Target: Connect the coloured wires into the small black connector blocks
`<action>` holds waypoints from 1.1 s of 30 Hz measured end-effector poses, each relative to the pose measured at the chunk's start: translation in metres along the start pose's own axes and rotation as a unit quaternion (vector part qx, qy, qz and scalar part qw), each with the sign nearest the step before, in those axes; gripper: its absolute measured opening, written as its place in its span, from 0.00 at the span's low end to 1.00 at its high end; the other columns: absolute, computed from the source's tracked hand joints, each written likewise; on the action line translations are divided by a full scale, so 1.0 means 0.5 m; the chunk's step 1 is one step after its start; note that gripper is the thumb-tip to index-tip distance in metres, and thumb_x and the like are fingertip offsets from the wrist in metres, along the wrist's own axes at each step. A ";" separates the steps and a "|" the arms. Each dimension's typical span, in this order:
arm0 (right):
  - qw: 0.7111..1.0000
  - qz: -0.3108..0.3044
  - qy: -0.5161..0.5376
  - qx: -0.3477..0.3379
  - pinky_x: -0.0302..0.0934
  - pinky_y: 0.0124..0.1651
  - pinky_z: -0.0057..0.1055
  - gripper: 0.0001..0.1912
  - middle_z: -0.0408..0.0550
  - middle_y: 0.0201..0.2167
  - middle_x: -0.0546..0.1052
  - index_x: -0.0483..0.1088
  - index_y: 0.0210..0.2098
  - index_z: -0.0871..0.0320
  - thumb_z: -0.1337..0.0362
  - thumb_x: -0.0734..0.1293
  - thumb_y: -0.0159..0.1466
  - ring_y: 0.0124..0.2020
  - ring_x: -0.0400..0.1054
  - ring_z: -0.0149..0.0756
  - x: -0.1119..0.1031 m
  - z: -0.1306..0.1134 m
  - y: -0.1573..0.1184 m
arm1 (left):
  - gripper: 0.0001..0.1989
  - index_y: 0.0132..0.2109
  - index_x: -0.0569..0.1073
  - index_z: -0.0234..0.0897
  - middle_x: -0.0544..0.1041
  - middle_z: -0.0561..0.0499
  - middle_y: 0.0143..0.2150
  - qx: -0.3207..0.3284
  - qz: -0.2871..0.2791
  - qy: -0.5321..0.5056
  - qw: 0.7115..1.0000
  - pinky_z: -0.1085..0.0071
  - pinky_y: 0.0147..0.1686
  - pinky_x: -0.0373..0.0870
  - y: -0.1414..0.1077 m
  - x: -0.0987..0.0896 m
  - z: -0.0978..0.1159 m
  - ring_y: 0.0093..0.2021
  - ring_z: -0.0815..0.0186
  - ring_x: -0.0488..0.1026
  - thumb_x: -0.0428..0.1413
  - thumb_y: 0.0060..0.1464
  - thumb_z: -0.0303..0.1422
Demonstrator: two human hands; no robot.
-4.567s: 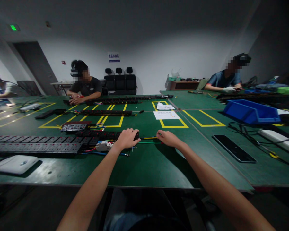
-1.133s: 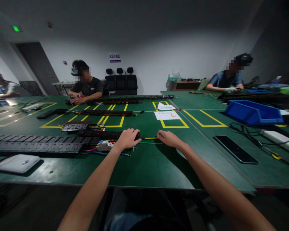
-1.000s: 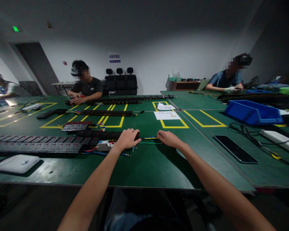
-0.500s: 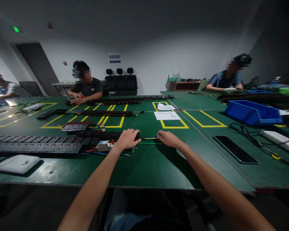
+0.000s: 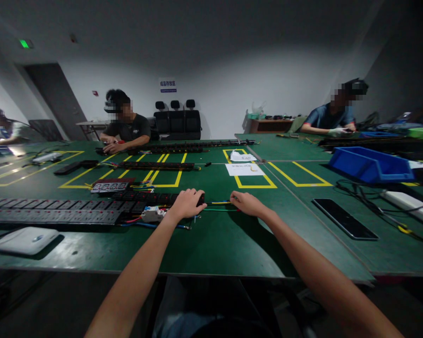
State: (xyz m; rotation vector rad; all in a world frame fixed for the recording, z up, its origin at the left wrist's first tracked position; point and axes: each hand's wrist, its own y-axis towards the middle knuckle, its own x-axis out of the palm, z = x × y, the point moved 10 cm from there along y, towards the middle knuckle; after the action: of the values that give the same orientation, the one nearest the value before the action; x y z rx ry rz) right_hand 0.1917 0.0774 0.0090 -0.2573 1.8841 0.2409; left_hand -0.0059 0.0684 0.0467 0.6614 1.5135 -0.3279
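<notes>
My left hand point(image 5: 187, 204) is closed over the right end of a black socket strip point(image 5: 158, 197), thumb toward me. From that end several thin wires point(image 5: 219, 203), yellow and blue, run right to my right hand point(image 5: 247, 203), whose fingers pinch them. A green wire point(image 5: 220, 210) stretches just below, and whether my right hand also has it is unclear. Left of my left hand sits a white circuit breaker point(image 5: 153, 214), with red and blue wires leading to it from a long two-row socket strip point(image 5: 56, 213).
Nearby on the green table point(image 5: 204, 249) lie a white box-shaped device point(image 5: 26, 240), a phone point(image 5: 343, 218), a blue bin point(image 5: 372, 164), a white power strip point(image 5: 412, 206) with black cables, and paper sheets point(image 5: 245, 169). More black strips point(image 5: 157, 165) lie farther back. Co-workers sit across the table.
Both my hands and the wires keep practically the same place. Across the table, the co-worker at the left has shifted their head slightly.
</notes>
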 end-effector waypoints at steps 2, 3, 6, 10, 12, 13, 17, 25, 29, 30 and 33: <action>1.000 0.002 -0.001 0.000 0.53 0.35 0.27 0.12 0.49 0.35 0.80 0.72 0.46 0.56 0.60 0.58 0.74 0.35 0.72 0.37 -0.001 0.000 0.000 | 0.26 0.62 0.68 0.38 0.77 0.39 0.52 0.001 0.001 -0.003 1.000 0.58 0.49 0.68 0.000 -0.001 0.000 0.52 0.50 0.74 0.51 0.65 0.49; 1.000 0.003 -0.001 0.000 0.53 0.35 0.27 0.12 0.49 0.35 0.80 0.72 0.46 0.56 0.60 0.58 0.74 0.34 0.72 0.37 -0.001 0.000 0.000 | 0.26 0.63 0.68 0.38 0.77 0.39 0.52 0.001 0.002 -0.004 1.000 0.57 0.49 0.68 0.000 -0.001 0.000 0.52 0.50 0.74 0.51 0.65 0.49; 1.000 0.003 0.000 0.001 0.52 0.35 0.28 0.12 0.48 0.35 0.79 0.72 0.46 0.56 0.59 0.58 0.74 0.34 0.72 0.37 0.000 0.001 0.000 | 0.27 0.63 0.68 0.37 0.77 0.39 0.52 0.004 0.002 -0.004 1.000 0.57 0.49 0.68 0.000 0.000 0.001 0.52 0.50 0.73 0.51 0.65 0.49; 1.000 0.002 -0.001 -0.001 0.52 0.35 0.28 0.12 0.48 0.35 0.79 0.72 0.46 0.55 0.59 0.58 0.74 0.34 0.72 0.37 0.001 0.001 0.000 | 0.27 0.63 0.68 0.37 0.77 0.40 0.52 0.004 0.003 -0.001 1.000 0.58 0.49 0.68 -0.002 0.000 0.000 0.52 0.50 0.73 0.51 0.65 0.49; 1.000 0.005 0.000 -0.003 0.52 0.34 0.28 0.12 0.48 0.35 0.79 0.71 0.46 0.55 0.59 0.58 0.74 0.34 0.72 0.37 -0.001 -0.001 -0.001 | 0.27 0.63 0.68 0.37 0.77 0.40 0.52 0.004 0.001 0.000 1.000 0.58 0.48 0.68 -0.001 -0.001 0.000 0.51 0.51 0.73 0.50 0.66 0.49; 1.000 0.006 0.001 -0.003 0.52 0.34 0.28 0.12 0.48 0.35 0.79 0.71 0.46 0.55 0.59 0.58 0.74 0.35 0.72 0.37 -0.001 -0.001 -0.001 | 0.27 0.63 0.68 0.37 0.77 0.40 0.52 0.005 0.001 -0.001 1.000 0.58 0.48 0.68 -0.001 -0.001 0.000 0.51 0.51 0.73 0.50 0.66 0.49; 1.000 0.007 0.002 -0.003 0.52 0.34 0.28 0.12 0.48 0.34 0.79 0.71 0.45 0.55 0.59 0.58 0.74 0.34 0.71 0.37 -0.001 -0.001 -0.002 | 0.27 0.63 0.68 0.37 0.77 0.40 0.52 0.005 -0.003 -0.005 1.000 0.59 0.48 0.68 0.000 -0.002 0.001 0.51 0.51 0.74 0.50 0.66 0.49; 1.000 0.005 0.001 -0.002 0.53 0.35 0.28 0.13 0.49 0.35 0.80 0.72 0.46 0.56 0.60 0.58 0.74 0.34 0.72 0.37 -0.001 -0.003 -0.001 | 0.26 0.62 0.69 0.37 0.77 0.40 0.51 0.001 0.000 0.009 1.000 0.58 0.48 0.68 -0.001 -0.003 0.001 0.51 0.50 0.74 0.51 0.65 0.49; 1.000 0.005 0.002 -0.004 0.53 0.35 0.28 0.12 0.49 0.35 0.80 0.72 0.46 0.57 0.60 0.58 0.74 0.34 0.72 0.37 -0.001 -0.003 -0.001 | 0.26 0.62 0.69 0.37 0.77 0.40 0.51 0.004 0.005 0.012 1.000 0.58 0.47 0.69 -0.001 -0.002 0.002 0.51 0.50 0.74 0.51 0.65 0.49; 1.000 0.005 0.002 -0.004 0.53 0.35 0.28 0.12 0.49 0.35 0.80 0.72 0.46 0.56 0.60 0.58 0.74 0.34 0.72 0.37 0.000 -0.003 0.000 | 0.26 0.62 0.69 0.37 0.77 0.40 0.51 0.005 0.005 0.011 1.000 0.58 0.47 0.68 -0.001 -0.002 0.001 0.51 0.50 0.74 0.51 0.66 0.49; 1.000 0.004 0.001 -0.004 0.53 0.35 0.28 0.12 0.49 0.35 0.80 0.72 0.46 0.56 0.60 0.58 0.74 0.35 0.72 0.37 0.000 -0.001 0.000 | 0.26 0.62 0.69 0.37 0.77 0.40 0.51 0.005 0.006 0.009 1.000 0.58 0.47 0.68 -0.002 -0.002 0.001 0.51 0.50 0.74 0.51 0.66 0.49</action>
State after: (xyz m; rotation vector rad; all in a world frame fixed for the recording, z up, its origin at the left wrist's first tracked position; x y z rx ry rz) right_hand 0.1910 0.0773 0.0090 -0.2558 1.8869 0.2532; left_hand -0.0063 0.0673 0.0475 0.6826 1.5249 -0.3223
